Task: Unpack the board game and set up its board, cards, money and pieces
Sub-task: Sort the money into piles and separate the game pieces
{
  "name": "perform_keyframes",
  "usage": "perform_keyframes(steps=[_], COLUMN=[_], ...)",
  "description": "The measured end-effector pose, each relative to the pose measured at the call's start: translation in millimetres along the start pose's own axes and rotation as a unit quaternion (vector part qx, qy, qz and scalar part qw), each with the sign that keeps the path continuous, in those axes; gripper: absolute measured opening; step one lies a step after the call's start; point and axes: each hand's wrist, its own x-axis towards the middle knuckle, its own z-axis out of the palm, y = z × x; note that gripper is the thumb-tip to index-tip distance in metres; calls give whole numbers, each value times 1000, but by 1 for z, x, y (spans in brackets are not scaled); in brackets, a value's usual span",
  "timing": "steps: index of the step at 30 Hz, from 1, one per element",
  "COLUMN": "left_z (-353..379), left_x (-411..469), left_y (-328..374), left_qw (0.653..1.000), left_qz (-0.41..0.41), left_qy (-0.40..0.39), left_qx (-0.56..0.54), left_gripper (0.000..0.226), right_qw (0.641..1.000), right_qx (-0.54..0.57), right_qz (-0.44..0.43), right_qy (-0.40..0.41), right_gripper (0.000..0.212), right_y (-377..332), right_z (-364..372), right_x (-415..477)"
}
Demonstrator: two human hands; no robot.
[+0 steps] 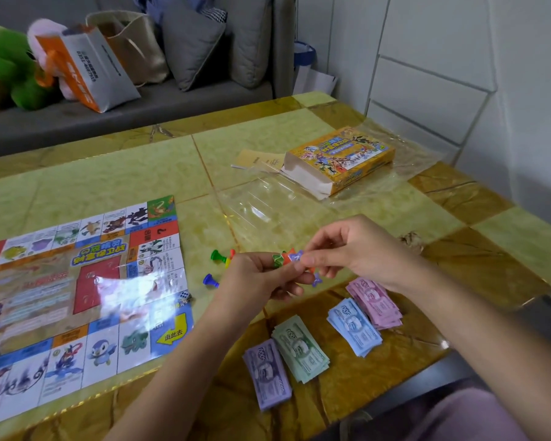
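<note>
Pinching: left hand (258, 278), right hand (360, 249), each grip on plastic tokens (288, 259)
Done: board (77, 297), money (299, 348) on worktop (268, 148)
Remaining: cards, pawns (218, 256)

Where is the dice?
In the head view, the dice sits at the board's right edge, below and left of the blue pawn.

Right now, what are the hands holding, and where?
A small cluster of green, orange and purple plastic game pieces. The left hand pinches its green end; the right hand pinches its purple end.
</note>
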Motion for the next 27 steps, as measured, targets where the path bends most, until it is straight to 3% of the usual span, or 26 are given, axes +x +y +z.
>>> perform_keyframes(steps=[7,17,23,27], left_z=[-10,-9,-8,-23], left_x=[-4,-4,-5,-1], left_y=[0,1,2,6], left_qw=[992,999,1000,997], left_qz=[-31,-8,-25,-9], left_qy=[-90,27,14,72], left_qx=[-80,16,-6,-18], left_gripper=[31,15,17,14], right_qw=[1000,999,999,996], right_qx=[-21,-5,-37,18], right_qz=[-8,-12,4,41], right_qy=[15,31,27,74], right_gripper=[2,6,4,4], right_y=[6,6,5,5], right_z=[2,9,7,-4], right_x=[7,9,9,12])
